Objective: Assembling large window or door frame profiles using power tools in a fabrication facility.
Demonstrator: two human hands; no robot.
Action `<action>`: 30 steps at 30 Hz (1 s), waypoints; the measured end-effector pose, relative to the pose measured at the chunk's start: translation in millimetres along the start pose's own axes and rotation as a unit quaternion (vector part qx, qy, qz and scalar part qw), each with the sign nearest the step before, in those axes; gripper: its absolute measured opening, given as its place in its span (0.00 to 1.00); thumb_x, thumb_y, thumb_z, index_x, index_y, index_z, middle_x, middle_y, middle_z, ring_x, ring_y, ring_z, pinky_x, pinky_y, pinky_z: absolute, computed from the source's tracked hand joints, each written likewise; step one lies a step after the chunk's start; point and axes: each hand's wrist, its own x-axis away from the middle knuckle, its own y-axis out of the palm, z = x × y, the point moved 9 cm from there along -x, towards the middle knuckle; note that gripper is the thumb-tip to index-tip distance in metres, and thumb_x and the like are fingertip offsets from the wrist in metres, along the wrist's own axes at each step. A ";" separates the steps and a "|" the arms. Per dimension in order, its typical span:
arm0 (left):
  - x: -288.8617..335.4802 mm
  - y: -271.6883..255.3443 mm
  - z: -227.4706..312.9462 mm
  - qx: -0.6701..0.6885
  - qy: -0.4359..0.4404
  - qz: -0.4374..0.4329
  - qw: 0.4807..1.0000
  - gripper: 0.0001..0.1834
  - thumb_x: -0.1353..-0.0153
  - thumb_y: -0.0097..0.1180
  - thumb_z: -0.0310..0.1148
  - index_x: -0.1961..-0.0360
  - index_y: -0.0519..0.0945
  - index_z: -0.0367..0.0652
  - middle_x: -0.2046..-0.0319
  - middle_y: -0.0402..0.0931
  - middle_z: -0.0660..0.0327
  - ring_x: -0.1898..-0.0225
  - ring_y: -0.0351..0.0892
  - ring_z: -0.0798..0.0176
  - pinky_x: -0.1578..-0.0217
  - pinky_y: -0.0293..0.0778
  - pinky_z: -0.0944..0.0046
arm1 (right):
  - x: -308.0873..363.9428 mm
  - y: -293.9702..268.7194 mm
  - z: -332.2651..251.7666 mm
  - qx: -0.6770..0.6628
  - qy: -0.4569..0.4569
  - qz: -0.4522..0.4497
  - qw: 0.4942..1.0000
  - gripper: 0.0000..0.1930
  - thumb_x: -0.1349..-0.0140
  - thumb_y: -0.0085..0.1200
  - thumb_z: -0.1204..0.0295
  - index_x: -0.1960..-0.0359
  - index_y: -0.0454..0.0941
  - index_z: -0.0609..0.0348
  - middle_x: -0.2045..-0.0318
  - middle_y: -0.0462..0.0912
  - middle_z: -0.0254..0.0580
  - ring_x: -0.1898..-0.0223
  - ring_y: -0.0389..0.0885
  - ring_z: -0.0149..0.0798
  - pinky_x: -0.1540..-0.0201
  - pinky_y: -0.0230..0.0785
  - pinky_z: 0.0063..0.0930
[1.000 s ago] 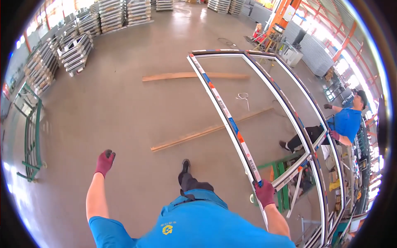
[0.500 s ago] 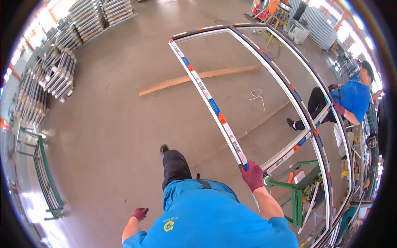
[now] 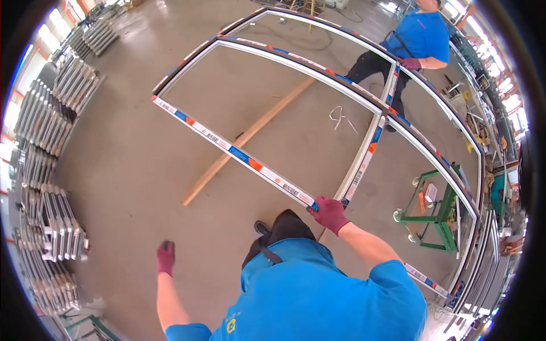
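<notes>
My right hand (image 3: 331, 215), in a maroon glove, grips the near rail of a large white-and-dark window frame (image 3: 242, 154) beside the joint with a crossbar. Strips of white, blue and orange protective film cover its rails. No glass shows in its openings, and the floor is visible through them. My left hand (image 3: 166, 257), gloved alike, hangs away from the frame at my left, fingers loosely curled together around nothing. Across the frame, a co-worker in a blue shirt (image 3: 424, 37) has a gloved hand (image 3: 410, 63) on the far rail near the crossbar.
A wooden strip (image 3: 250, 139) lies on the floor, partly under the frame, near a white cord (image 3: 340, 118). Right of me stands a green wheeled cart (image 3: 435, 219). Stacks of metal frames (image 3: 48, 122) line the left side. Long profiles (image 3: 493, 278) fill the right edge.
The window frame has swung round in view, its far left corner moving left and down, with my right hand still on it. The co-worker now appears farther up. My left hand has risen.
</notes>
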 end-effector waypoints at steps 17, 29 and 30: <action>3.8 149.7 259.5 -0.256 0.261 -0.120 0.923 0.45 0.42 0.72 0.46 0.27 0.68 0.42 0.30 0.68 0.45 0.28 0.66 0.40 0.28 0.63 0.44 | -7.6 104.6 67.0 -0.067 -0.019 0.046 0.996 0.20 0.37 0.63 0.53 0.54 0.82 0.56 0.56 0.85 0.50 0.54 0.86 0.53 0.55 0.80 0.50; -94.8 197.6 448.3 -0.457 0.430 -0.133 0.767 0.57 0.52 0.76 0.53 0.23 0.60 0.52 0.25 0.58 0.53 0.20 0.51 0.47 0.20 0.41 0.37 | -15.2 70.5 47.4 -0.062 -0.064 0.052 0.995 0.18 0.38 0.63 0.54 0.59 0.83 0.57 0.63 0.84 0.48 0.58 0.87 0.50 0.58 0.80 0.48; -107.0 196.2 457.0 -0.449 0.444 -0.125 0.765 0.55 0.52 0.76 0.52 0.24 0.62 0.53 0.28 0.60 0.54 0.22 0.54 0.48 0.20 0.43 0.37 | -16.0 69.3 50.7 -0.063 -0.051 0.052 0.995 0.18 0.38 0.63 0.54 0.59 0.83 0.57 0.63 0.84 0.48 0.58 0.87 0.50 0.58 0.80 0.48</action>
